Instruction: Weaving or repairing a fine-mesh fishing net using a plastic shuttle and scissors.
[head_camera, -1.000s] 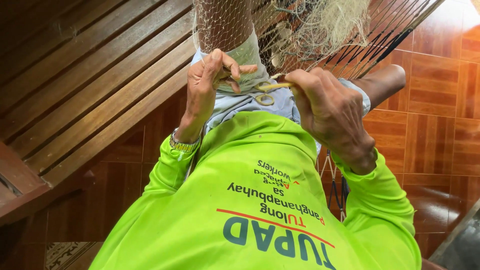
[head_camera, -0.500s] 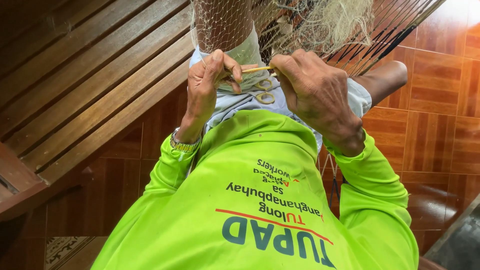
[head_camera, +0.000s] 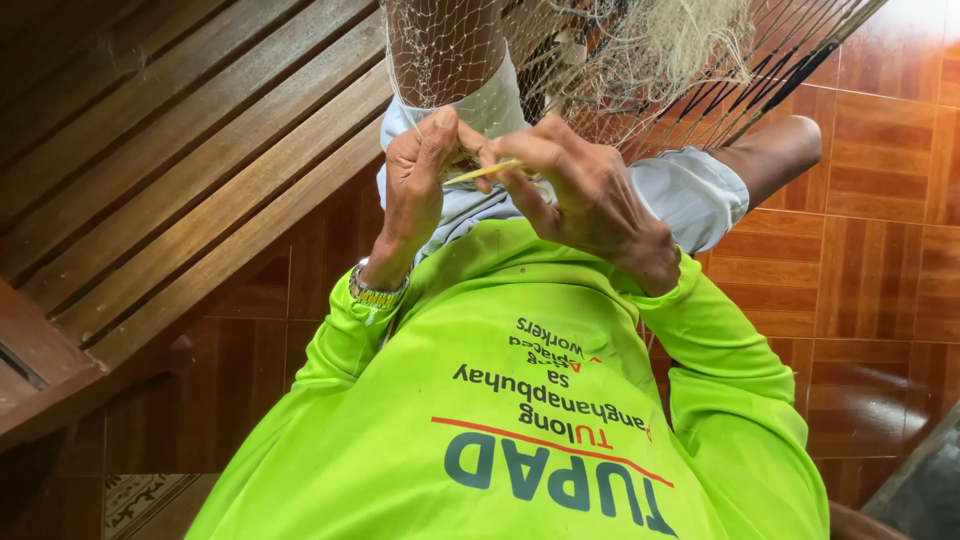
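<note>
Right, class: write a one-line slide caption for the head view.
Left hand and right hand work a thin yellow stick into pale netting.

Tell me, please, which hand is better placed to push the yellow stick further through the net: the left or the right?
Probably the right. The right hand grips the thin yellow stick between its fingertips, with the stick pointing toward the left hand. The left hand pinches the pale net at that spot, so it holds the mesh steady.

We are seeing a neon-green shirt (head_camera: 520, 400), a pale cream net (head_camera: 600, 60), a yellow needle (head_camera: 485, 171), and reddish-brown parquet floor (head_camera: 880, 250).
</note>
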